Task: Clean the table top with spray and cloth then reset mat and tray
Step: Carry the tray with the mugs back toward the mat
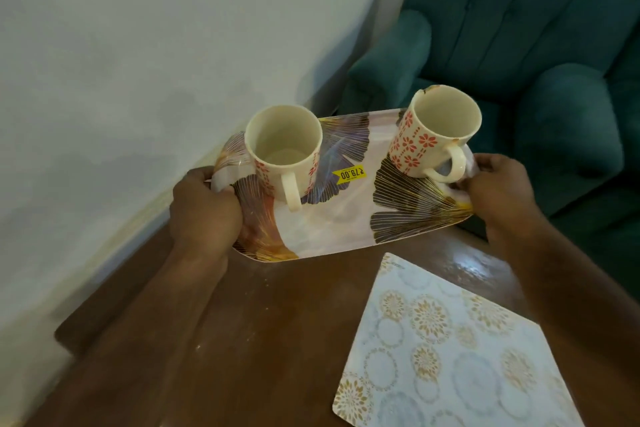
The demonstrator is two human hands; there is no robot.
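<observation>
Left hand (204, 204), right hand (498, 184): each grip curled round one short end of the rectangular white leaf-print plastic tray (332, 218), over the far edge of the brown wooden desk (259, 340). Two-handed, presumably so the two cream floral ceramic mugs (284, 149) don't tip. Pale patterned rectangular mat (450, 350) lies flat, near right.

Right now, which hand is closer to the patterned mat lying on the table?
Right. The right hand grips the tray's end just beyond the mat's far corner; the left hand grips the tray's opposite end, farther off to the mat's left.
</observation>
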